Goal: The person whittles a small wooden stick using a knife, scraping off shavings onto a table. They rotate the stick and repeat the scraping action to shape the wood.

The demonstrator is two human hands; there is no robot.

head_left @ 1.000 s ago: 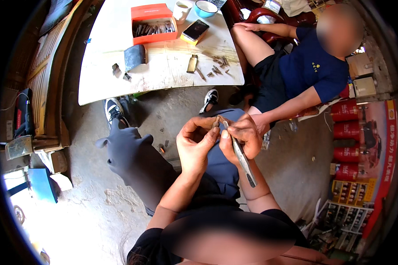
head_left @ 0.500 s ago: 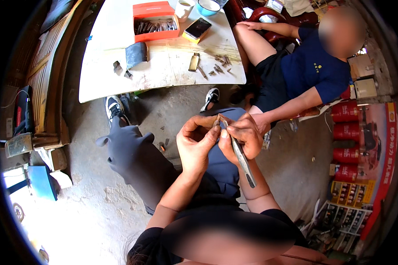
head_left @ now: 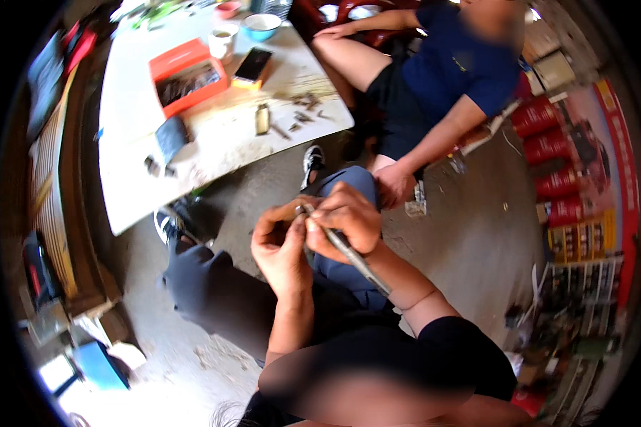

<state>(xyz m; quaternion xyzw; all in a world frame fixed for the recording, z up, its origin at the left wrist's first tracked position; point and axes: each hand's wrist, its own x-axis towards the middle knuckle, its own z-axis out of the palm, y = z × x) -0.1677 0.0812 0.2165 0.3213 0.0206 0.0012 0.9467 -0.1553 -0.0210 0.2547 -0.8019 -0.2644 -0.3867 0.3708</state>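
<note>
We find the right hand [head_left: 347,219] grasping a slim metal tool [head_left: 356,262], its tip at a small blurred piece [head_left: 300,211] pinched by the left hand [head_left: 283,242], both this side of the white table [head_left: 130,110].

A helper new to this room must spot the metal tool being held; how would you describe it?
Start at the white table, then look lower to the left grip and, beside it, the right grip. The tool, slim, straight and silvery, slants down and rightward from there in the picture. Unlike the small dark pieces on the table, it is one long, held shaft.
</note>
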